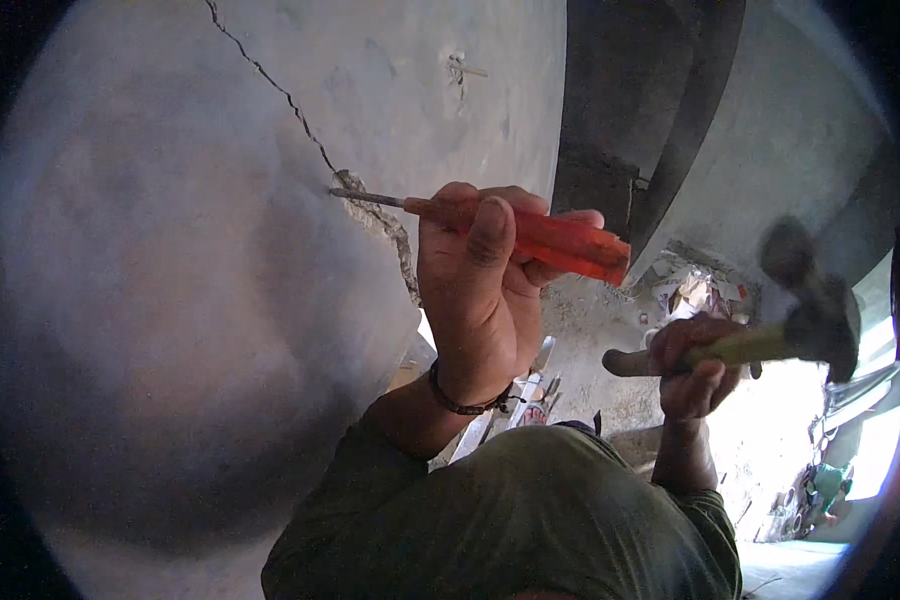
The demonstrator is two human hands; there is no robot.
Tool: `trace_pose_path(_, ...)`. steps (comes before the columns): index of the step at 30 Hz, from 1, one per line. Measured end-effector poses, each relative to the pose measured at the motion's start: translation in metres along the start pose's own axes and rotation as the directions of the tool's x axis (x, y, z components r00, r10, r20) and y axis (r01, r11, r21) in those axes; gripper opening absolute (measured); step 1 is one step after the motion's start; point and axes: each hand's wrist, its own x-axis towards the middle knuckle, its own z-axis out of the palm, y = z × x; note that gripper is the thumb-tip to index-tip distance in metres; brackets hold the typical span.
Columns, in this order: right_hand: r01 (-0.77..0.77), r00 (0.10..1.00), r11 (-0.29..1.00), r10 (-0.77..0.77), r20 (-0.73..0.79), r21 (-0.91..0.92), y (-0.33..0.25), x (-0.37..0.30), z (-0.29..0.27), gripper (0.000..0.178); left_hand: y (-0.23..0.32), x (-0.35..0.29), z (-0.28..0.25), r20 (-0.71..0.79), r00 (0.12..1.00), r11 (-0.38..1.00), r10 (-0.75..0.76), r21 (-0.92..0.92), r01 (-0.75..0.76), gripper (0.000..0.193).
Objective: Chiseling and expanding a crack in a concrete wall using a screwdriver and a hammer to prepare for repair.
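My left hand (485, 270) is closed around the red handle of a screwdriver (570, 245). Its metal shaft points left, and the tip touches the grey plastered wall (170, 250) at the crack (292, 105). Below the tip, the crack has been widened into a rough, chipped groove (402, 245). Off to the right, my right hand (695, 365) grips a hammer (740, 348) by its yellowish handle. The dark hammer head, slightly blurred, is on the far right, apart from the screwdriver.
A small stub (468, 69) sticks out of the wall above my left hand. Behind my hands lies a rough floor (595, 330) with a heap of debris (698, 292). Bright light comes from an opening at the right, near a green object (828, 485).
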Motion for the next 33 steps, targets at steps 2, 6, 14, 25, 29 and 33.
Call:
trace_pose_path(2,0.067,0.998,0.994,-0.068,0.01,0.082,-0.003,-0.002,-0.001,0.036,0.002,0.0,0.0,0.01,1.0,1.0,-0.002,-0.005,0.002,0.02)
trace_pose_path(6,0.3,0.918,0.933,-0.225,0.327,-0.198,0.002,-0.013,-0.013,0.024,0.008,-0.002,0.007,0.016,1.0,0.997,-0.012,-0.074,0.013,0.023)
trace_pose_path(14,-0.236,0.953,0.969,0.247,0.177,-0.077,0.003,-0.029,-0.012,0.038,-0.01,0.002,-0.002,-0.043,0.994,0.992,-0.099,-0.087,0.095,0.023)
trace_pose_path(25,-0.282,0.945,0.955,0.293,0.148,-0.088,0.0,-0.019,-0.006,0.045,0.006,0.011,-0.001,-0.095,0.995,0.999,0.043,0.019,-0.041,0.024)
trace_pose_path(29,-0.278,0.951,0.958,0.285,0.118,-0.072,0.002,-0.023,-0.005,0.045,0.007,0.005,0.001,-0.076,0.997,1.0,0.019,0.015,-0.018,0.022)
trace_pose_path(33,-0.301,0.944,0.953,0.304,0.126,-0.041,0.004,-0.026,-0.011,0.041,0.009,0.004,0.005,-0.031,0.999,1.0,-0.014,0.011,0.014,0.021)
